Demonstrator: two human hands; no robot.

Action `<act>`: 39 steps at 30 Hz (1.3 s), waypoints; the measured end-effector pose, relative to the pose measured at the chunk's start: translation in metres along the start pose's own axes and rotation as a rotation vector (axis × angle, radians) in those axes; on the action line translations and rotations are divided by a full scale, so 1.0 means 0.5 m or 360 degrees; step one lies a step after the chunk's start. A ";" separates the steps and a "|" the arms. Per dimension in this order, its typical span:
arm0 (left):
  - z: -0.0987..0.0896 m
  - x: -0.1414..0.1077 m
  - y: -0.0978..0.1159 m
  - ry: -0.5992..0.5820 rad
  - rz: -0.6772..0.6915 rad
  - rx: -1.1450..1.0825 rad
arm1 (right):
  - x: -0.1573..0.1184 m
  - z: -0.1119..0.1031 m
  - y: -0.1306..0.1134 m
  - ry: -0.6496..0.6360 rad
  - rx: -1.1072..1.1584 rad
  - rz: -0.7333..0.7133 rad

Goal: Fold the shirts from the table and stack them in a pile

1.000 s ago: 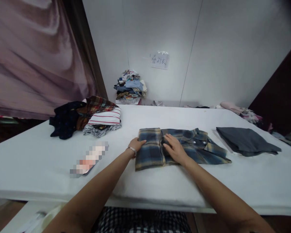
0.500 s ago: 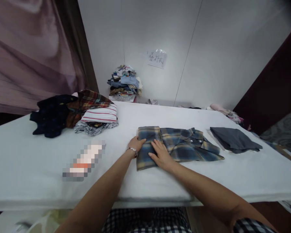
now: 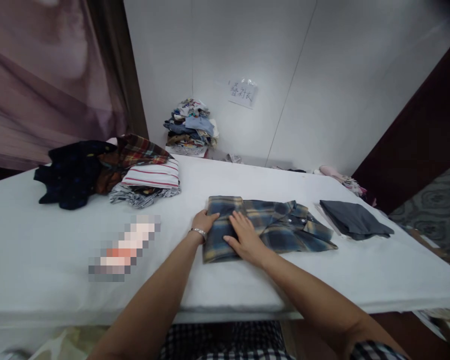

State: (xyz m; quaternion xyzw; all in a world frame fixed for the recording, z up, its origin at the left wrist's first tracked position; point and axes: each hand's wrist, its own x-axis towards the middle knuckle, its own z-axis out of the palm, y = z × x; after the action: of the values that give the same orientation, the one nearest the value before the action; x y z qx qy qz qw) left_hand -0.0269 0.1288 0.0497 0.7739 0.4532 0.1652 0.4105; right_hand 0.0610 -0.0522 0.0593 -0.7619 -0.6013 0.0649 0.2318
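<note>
Blue and tan plaid cotton, as we judged it, made up the button-front shirt (image 3: 279, 237) that lay lengthwise before us on the white-covered table (image 3: 247, 292), its collar end pointing to our right. The end at our left was already doubled back, so that a flat panel (image 3: 221, 245) sat over the body of the garment, its inner edge running across beside our fingertips. That made the shirt shorter and gave it one squared end, we judged, while the collar and the loose, pointed part beyond it still needed ordering. Our left hand (image 3: 204, 222), with a bracelet (image 3: 199, 231) at the wrist, was at the outer fold, thumb laid on top; its other fingers were largely hidden, and we could not tell whether they pinched the cloth. Our right hand (image 3: 249, 245) was spread, palm down, with the thumb well away from the fingers, resting on the panel and its edge without clasping anything. To the right, near the shirt's pointed end, was a dark grey folded garment (image 3: 354, 219). Further off on our left, a red-striped white garment (image 3: 152, 175) lay beside a navy garment (image 3: 71, 172), both well apart from our hands.
</note>
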 end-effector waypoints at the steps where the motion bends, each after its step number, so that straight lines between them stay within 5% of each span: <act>1: -0.016 0.002 -0.006 0.0029 -0.0007 0.0015 | 0.010 0.014 -0.009 -0.0067 0.0029 0.0008; 5: -0.077 0.015 -0.036 0.0100 -0.0050 0.0094 | 0.021 0.043 -0.014 -0.0182 0.0077 -0.0087; 10: -0.094 0.033 -0.058 0.0127 -0.0058 0.0182 | -0.011 -0.004 0.030 -0.0335 -0.0088 -0.0176; 16: -0.087 0.042 -0.056 0.0119 -0.0045 0.0268 | -0.017 -0.081 0.136 -0.0056 -0.0268 0.0243; 22: -0.088 0.045 -0.058 0.0135 -0.0059 0.0233 | -0.026 -0.087 0.217 -0.0197 -0.0276 0.0585; 28: -0.082 0.042 -0.065 0.0098 -0.0086 0.0130 | 0.013 -0.067 0.135 0.0154 -0.0202 0.0332; 32: -0.081 0.039 -0.065 0.0099 -0.0104 0.0116 | 0.028 -0.024 0.082 -0.0135 -0.0100 0.0069; 35: -0.080 0.039 -0.068 0.0106 -0.0100 0.0089 | 0.027 -0.007 0.079 -0.0267 0.0046 0.0101; 39: -0.080 0.041 -0.069 0.0105 -0.0116 0.0047 | 0.035 -0.010 0.060 0.0122 0.0451 0.0119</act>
State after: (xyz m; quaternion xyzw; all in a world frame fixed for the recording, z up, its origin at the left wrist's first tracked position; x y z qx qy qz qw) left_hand -0.0604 0.1743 0.0446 0.7569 0.4968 0.1689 0.3895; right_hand 0.0942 -0.0423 0.0539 -0.7453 -0.5480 0.1287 0.3573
